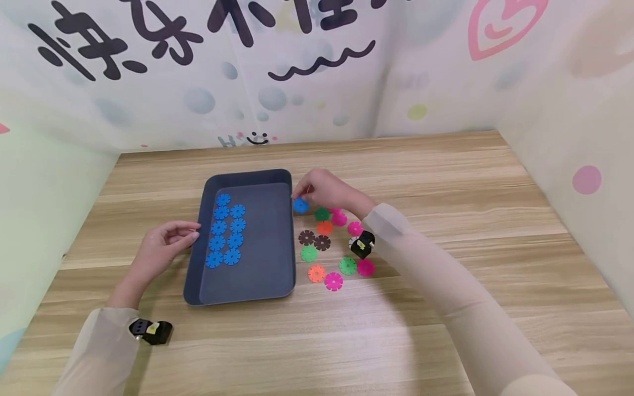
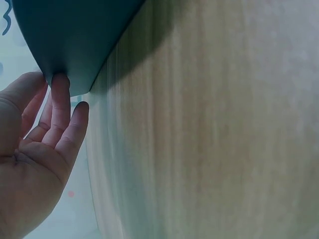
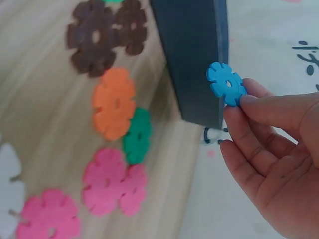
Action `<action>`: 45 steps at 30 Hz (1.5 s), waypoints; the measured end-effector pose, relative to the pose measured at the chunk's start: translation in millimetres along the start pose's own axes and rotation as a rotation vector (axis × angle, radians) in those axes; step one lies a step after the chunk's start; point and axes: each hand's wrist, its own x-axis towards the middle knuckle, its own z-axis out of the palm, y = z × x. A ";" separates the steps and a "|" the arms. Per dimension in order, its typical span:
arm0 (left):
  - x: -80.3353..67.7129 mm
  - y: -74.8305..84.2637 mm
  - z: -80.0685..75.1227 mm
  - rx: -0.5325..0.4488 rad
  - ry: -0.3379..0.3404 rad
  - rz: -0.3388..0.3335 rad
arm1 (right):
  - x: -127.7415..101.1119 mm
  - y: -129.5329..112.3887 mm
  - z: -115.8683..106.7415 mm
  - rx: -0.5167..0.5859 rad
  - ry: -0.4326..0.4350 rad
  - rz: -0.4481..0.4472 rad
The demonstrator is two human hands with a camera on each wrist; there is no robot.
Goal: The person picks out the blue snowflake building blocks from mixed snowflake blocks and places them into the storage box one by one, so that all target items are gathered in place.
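A dark blue tray (image 1: pixel 277 181) lies on the wooden table with several blue snowflake discs (image 1: pixel 225 230) in two columns along its left side. My right hand (image 1: pixel 324 190) pinches one more blue disc (image 1: pixel 300 205) (image 3: pixel 227 83) between thumb and fingertip, just outside the tray's far right corner (image 3: pixel 199 59). My left hand (image 1: pixel 163 247) rests against the tray's left wall, fingers straight; in the left wrist view its fingertips (image 2: pixel 61 87) touch the tray wall (image 2: pixel 75 40).
Loose discs lie right of the tray: green (image 1: pixel 322 214), orange (image 1: pixel 324 227), brown (image 1: pixel 306 237), pink (image 1: pixel 333 281). The right wrist view shows orange (image 3: pixel 114 102), green (image 3: pixel 138 135), pink (image 3: pixel 112 181) and brown (image 3: pixel 94 42) discs. Decorated walls enclose the table on three sides.
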 end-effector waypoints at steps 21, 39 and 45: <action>-1.3 0.0 0.0 -0.008 -0.002 0.003 | 36.7 -28.6 13.9 -0.024 0.002 -0.013; 1.3 -3.3 0.5 0.007 0.003 -0.009 | 81.3 -42.9 32.6 0.217 0.161 0.234; 1.4 -3.4 0.3 0.010 0.006 -0.004 | 86.6 -46.0 42.9 0.324 0.223 0.295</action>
